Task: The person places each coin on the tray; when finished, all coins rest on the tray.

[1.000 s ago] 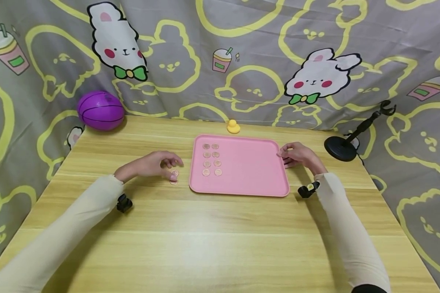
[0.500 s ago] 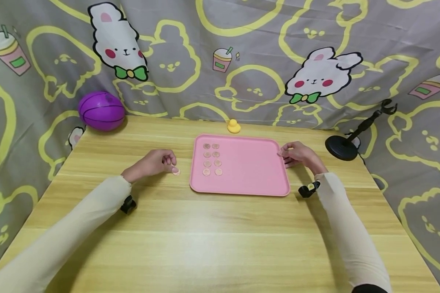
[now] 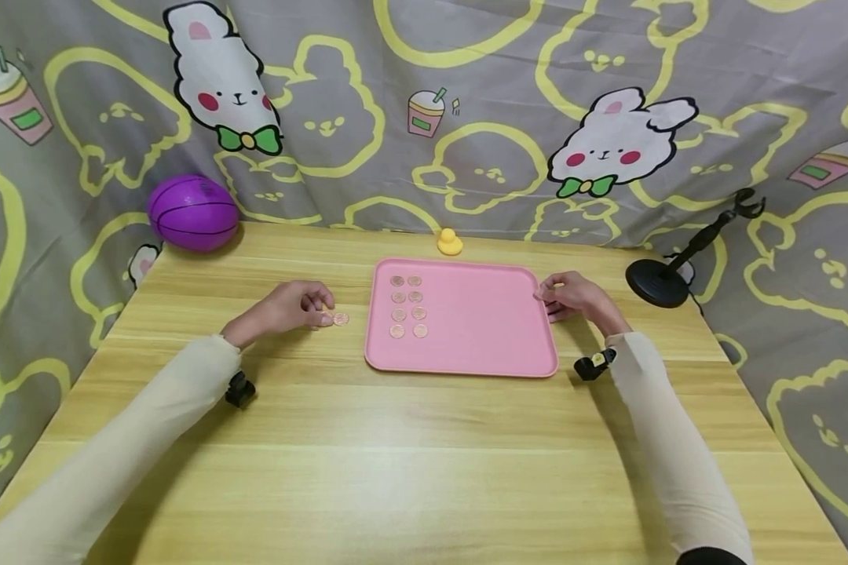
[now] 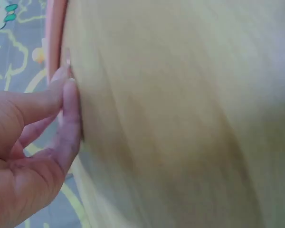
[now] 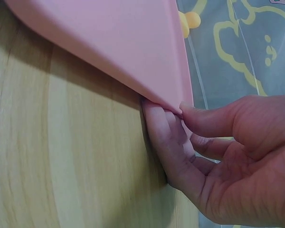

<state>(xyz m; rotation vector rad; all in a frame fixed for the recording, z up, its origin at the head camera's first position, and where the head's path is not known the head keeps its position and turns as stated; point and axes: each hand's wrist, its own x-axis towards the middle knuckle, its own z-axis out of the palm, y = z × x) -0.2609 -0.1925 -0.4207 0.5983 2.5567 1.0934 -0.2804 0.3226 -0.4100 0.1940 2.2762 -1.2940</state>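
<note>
In the head view, the pink tray point(image 3: 480, 322) lies on the table with several copper-coloured coins point(image 3: 418, 313) in two columns on its left side. Left of the tray, my left hand point(image 3: 290, 307) has thumb and fingers brought together on a coin, mostly hidden by the fingertips. Another coin point(image 3: 341, 319) shows just beyond those fingertips. The left wrist view has the thumb meeting the fingers, with a thin blurred edge point(image 4: 68, 60) past their tips. My right hand point(image 5: 247, 152) grips the tray's right rim, thumb above and fingers below.
A yellow rubber duck point(image 3: 449, 242) sits behind the tray. The purple ball point(image 3: 194, 213) stands at the back left, and a black stand point(image 3: 660, 282) at the back right. A patterned curtain point(image 3: 480, 94) hangs along the table's back edge.
The left hand has closed its thumb and fingers at the coins, and the coins have shifted a little away from me. My right hand stays at the tray's rim.
</note>
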